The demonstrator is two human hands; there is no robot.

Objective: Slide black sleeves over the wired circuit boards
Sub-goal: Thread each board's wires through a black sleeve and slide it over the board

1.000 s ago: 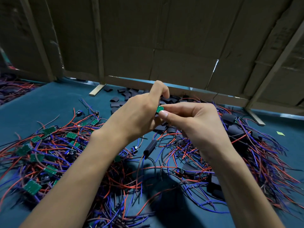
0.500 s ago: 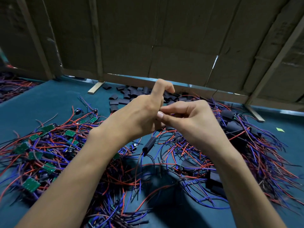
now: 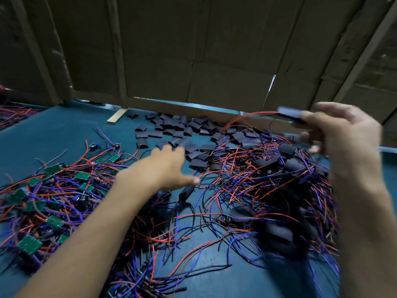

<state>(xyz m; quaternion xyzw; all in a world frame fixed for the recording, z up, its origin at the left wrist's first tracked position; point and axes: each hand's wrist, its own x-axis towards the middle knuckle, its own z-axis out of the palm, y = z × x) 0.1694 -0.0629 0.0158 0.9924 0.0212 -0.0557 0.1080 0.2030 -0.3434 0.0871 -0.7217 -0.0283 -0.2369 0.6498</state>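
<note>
- Head view: the left hand (image 3: 165, 166) reaches out over the teal bench (image 3: 53, 136) toward the heap of loose black sleeves (image 3: 178, 127) at upper centre; its grip is apart, fingers spread and holding nothing, the fingertips just short of the nearest sleeves. I judge it is going for a fresh sleeve.
- The right hand (image 3: 343, 138) is raised at the right of the frame, blurred, its grip clamped on a sleeved board (image 3: 290, 114) whose red wire (image 3: 238, 121) trails down to the left. Held high like this, it looks meant for the finished side.
- Bare green circuit boards (image 3: 29, 245) with red and blue wires lie in a tangle at lower left, the unsleeved stock; the sleeved boards (image 3: 287, 164) pile up in the tangle at centre right. One sleeved piece (image 3: 186, 192) lies alone between them, just under the left thumb.
- Edges: a cardboard wall (image 3: 193, 50) on wooden struts closes the far side right behind the sleeves, so reach stops there. A wooden foot (image 3: 118, 116) sits at the heap's left end.
- Open bench shows at upper left and along the lower centre; elsewhere wires cover the surface and could snag a moving hand.
</note>
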